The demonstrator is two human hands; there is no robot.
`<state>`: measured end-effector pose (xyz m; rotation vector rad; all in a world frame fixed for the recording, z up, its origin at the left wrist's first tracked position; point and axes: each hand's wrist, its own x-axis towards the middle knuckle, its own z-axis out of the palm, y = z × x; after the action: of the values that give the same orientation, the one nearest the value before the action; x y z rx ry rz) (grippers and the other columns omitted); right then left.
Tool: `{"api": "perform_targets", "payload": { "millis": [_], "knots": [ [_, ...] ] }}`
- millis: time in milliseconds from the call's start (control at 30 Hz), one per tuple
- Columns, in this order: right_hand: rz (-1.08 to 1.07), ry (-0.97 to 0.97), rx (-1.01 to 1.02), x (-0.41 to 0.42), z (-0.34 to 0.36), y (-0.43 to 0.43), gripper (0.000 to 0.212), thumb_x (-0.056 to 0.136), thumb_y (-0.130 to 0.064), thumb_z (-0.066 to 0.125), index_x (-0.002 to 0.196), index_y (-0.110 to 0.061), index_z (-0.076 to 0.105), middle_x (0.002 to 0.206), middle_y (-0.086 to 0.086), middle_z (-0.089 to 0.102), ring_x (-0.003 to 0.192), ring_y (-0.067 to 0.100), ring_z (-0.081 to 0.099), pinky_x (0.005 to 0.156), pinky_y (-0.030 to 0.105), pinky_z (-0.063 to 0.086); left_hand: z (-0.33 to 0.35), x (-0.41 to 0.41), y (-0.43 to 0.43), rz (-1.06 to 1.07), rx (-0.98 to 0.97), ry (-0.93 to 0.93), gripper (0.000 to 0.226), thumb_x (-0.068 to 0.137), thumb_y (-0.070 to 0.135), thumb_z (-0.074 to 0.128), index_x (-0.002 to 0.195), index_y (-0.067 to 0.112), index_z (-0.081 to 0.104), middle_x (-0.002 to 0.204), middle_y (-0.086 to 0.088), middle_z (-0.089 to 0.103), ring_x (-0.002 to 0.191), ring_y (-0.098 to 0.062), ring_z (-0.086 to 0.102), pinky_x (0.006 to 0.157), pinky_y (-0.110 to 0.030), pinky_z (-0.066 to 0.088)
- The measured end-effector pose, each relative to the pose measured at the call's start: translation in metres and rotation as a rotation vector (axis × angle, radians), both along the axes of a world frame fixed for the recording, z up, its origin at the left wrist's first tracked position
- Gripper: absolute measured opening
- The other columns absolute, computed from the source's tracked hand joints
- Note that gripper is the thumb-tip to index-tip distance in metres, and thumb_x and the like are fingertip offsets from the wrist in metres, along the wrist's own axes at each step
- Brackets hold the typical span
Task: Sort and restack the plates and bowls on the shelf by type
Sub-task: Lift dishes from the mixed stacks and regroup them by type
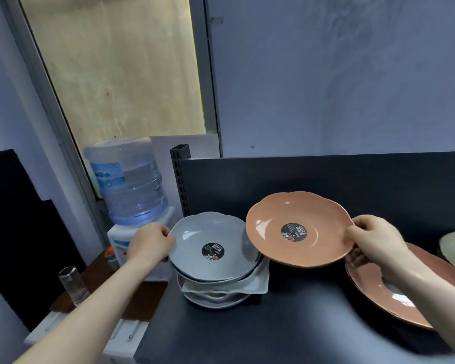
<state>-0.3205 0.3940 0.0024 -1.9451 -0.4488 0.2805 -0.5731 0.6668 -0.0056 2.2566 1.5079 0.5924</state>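
Orange bowl point(298, 229) is up in the air over the dark shelf point(286, 324), right hand point(373, 239) pinching its right rim. Left hand point(150, 241) grips the edge of the grey bowl point(208, 245) topping a mixed stack point(221, 287). Water dispenser point(128, 179) just left of it all.

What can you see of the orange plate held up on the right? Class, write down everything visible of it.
The orange plate is a shallow, glossy dish with a wavy scalloped rim, perhaps ceramic or melamine. A round dark sticker reading SIMPLE DESIGN sits at its centre. It hangs slightly tilted above the dark shelf, its left edge near the top grey plate; contact there cannot be told. The right hand pinches its right rim, thumb on top.
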Motion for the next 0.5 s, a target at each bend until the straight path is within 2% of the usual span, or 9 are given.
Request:
{"api": "perform_targets", "payload": {
  "millis": [67, 100, 167, 200, 300, 367, 433, 500],
  "knots": [
    [-0.018, 0.019, 0.032, -0.005, 0.0, -0.007, 0.021, 0.077, 0.006, 0.044, 0.086, 0.003, 0.063, 0.043, 0.014, 0.058, 0.038, 0.028, 0.056, 0.043, 0.03, 0.051, 0.007, -0.002, 0.002, -0.017, -0.122, -0.192, 0.018, 0.078, 0.011, 0.051, 0.063, 0.009, 0.062, 0.061, -0.01, 0.064, 0.062, -0.031, 0.069, 0.064, -0.046, 0.06],
    [-0.026, 0.029, 0.049, -0.008, 0.0, -0.011, 0.022, 0.077, 0.007, 0.044, 0.086, 0.003, 0.063, 0.043, 0.014, 0.058, 0.039, 0.028, 0.056, 0.043, 0.031, 0.052, 0.013, -0.003, 0.0, -0.018, -0.181, -0.268, 0.017, 0.077, 0.01, 0.05, 0.063, 0.009, 0.06, 0.06, -0.012, 0.061, 0.062, -0.034, 0.067, 0.056, -0.046, 0.059],
    [-0.05, 0.047, 0.089, -0.013, 0.001, -0.021, 0.023, 0.077, 0.006, 0.043, 0.088, 0.004, 0.063, 0.044, 0.014, 0.057, 0.04, 0.028, 0.056, 0.043, 0.031, 0.051, 0.023, -0.004, -0.007, -0.022, -0.306, -0.43, 0.014, 0.082, 0.008, 0.047, 0.071, 0.009, 0.055, 0.066, -0.012, 0.056, 0.058, -0.032, 0.062, 0.033, -0.028, 0.048],
    [-0.067, 0.056, 0.113, -0.016, 0.001, -0.027, 0.023, 0.078, 0.006, 0.043, 0.09, 0.005, 0.062, 0.045, 0.014, 0.057, 0.04, 0.027, 0.055, 0.041, 0.029, 0.05, 0.028, -0.005, -0.013, -0.034, -0.376, -0.522, 0.015, 0.086, 0.005, 0.045, 0.075, 0.008, 0.054, 0.07, -0.013, 0.056, 0.056, -0.029, 0.059, 0.029, -0.02, 0.041],
    [-0.138, 0.087, 0.192, -0.024, -0.002, -0.05, 0.023, 0.079, 0.005, 0.044, 0.092, 0.002, 0.062, 0.045, 0.013, 0.056, 0.035, 0.024, 0.053, 0.036, 0.025, 0.047, 0.038, -0.003, -0.036, -0.108, -0.535, -0.779, 0.014, 0.09, -0.001, 0.044, 0.083, 0.005, 0.055, 0.081, -0.014, 0.059, 0.056, -0.024, 0.061, 0.035, -0.02, 0.05],
    [-0.189, 0.089, 0.222, -0.029, -0.008, -0.067, 0.023, 0.08, 0.003, 0.044, 0.094, 0.001, 0.063, 0.044, 0.012, 0.057, 0.034, 0.023, 0.052, 0.036, 0.025, 0.048, 0.039, 0.001, -0.055, -0.163, -0.627, -0.898, 0.009, 0.091, -0.002, 0.045, 0.092, 0.001, 0.053, 0.086, -0.016, 0.058, 0.065, -0.026, 0.062, 0.041, -0.024, 0.055],
    [-0.26, 0.1, 0.256, -0.031, -0.019, -0.085, 0.024, 0.083, 0.001, 0.046, 0.1, 0.001, 0.062, 0.049, 0.013, 0.058, 0.034, 0.022, 0.053, 0.036, 0.025, 0.048, 0.035, 0.008, -0.075, -0.211, -0.709, -0.996, 0.006, 0.092, -0.001, 0.047, 0.09, 0.002, 0.05, 0.086, -0.014, 0.057, 0.069, -0.026, 0.062, 0.044, -0.024, 0.056],
    [-0.331, 0.114, 0.28, -0.033, -0.032, -0.101, 0.025, 0.085, 0.0, 0.047, 0.105, 0.002, 0.061, 0.057, 0.016, 0.058, 0.034, 0.02, 0.053, 0.035, 0.025, 0.048, 0.028, 0.015, -0.097, -0.252, -0.777, -1.084, 0.009, 0.092, 0.0, 0.049, 0.085, 0.004, 0.05, 0.083, -0.011, 0.057, 0.066, -0.024, 0.065, 0.046, -0.023, 0.057]
  ]
}}
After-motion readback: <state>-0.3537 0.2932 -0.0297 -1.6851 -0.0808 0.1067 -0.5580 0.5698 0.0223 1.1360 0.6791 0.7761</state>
